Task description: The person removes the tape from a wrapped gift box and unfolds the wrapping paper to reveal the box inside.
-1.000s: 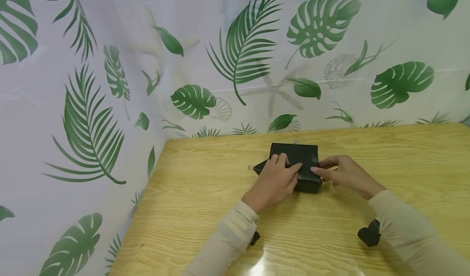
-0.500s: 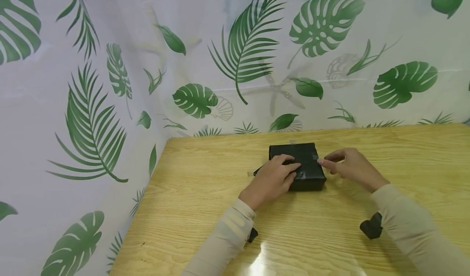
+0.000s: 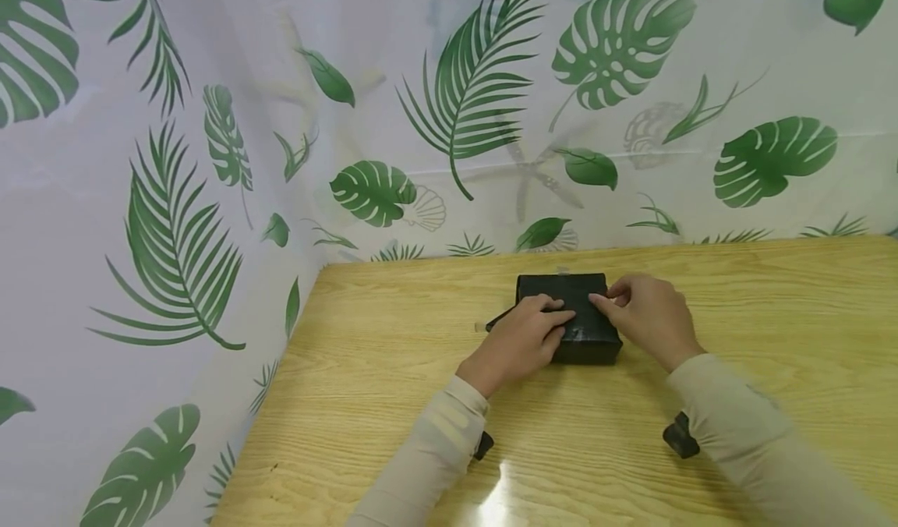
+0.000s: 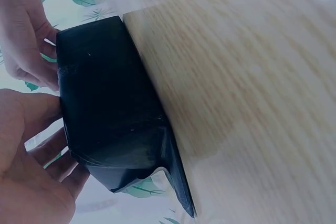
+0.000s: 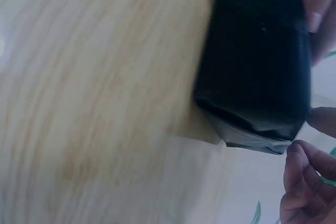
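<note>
A box wrapped in black sheet [image 3: 585, 332] lies on the table in the head view. My left hand [image 3: 519, 336] rests on its top left part, index finger extended across the top. At the right edge, my right hand [image 3: 655, 316] pinches the box's rim between thumb and bent fingers. A pointed black flap [image 3: 500, 319] sticks out on the left, with a bit of tape at its tip. In the left wrist view this flap [image 4: 181, 192] stands away from the box's end. The right wrist view shows folded wrapping [image 5: 247, 132] beside the right fingertips.
The wooden table [image 3: 379, 402] runs back to a white curtain [image 3: 484, 223] printed with green leaves. A small piece of clear tape [image 3: 563, 270] shows behind the box. Dark wrist cameras [image 3: 680, 436] hang under the sleeves.
My right hand moved off to the right with a tape bit at its thumb, then came back left onto the box's right edge. The left hand stays on top.
</note>
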A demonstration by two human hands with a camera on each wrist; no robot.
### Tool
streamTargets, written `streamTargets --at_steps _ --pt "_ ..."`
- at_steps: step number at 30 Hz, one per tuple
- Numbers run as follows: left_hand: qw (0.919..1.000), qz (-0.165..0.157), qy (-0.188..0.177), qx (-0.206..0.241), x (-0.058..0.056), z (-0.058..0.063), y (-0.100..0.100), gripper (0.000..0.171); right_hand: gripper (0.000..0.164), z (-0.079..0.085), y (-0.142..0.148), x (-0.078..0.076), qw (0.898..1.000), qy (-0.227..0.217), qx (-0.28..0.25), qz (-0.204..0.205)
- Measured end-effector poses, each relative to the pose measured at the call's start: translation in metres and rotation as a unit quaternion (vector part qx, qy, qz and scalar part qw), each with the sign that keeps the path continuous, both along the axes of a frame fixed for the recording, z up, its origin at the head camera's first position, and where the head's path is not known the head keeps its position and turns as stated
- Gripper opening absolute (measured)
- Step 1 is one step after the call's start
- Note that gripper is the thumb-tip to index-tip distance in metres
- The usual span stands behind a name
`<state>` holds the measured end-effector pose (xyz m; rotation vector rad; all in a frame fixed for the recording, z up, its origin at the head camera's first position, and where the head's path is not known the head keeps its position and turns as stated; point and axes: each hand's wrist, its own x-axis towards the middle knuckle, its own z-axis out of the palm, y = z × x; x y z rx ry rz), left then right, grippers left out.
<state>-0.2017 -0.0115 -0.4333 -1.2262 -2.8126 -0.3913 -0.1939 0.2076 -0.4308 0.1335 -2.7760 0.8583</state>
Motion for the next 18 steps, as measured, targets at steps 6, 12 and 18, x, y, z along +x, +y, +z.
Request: streamTargets --at_steps 6,12,18 --pt "1.0000 -0.002 0.004 0.002 -0.001 0.001 0.001 0.036 0.030 -0.001 -0.002 -0.002 1.000 -0.003 0.008 -0.001" --pt "1.0000 -0.002 0.004 0.003 0.000 0.002 0.001 0.036 0.030 0.005 0.000 -0.001 1.000 -0.014 0.001 0.014" --pt "1.0000 -0.004 0.006 -0.002 0.001 0.003 0.000 0.036 0.033 0.008 0.003 0.000 1.000 -0.005 -0.010 0.015"
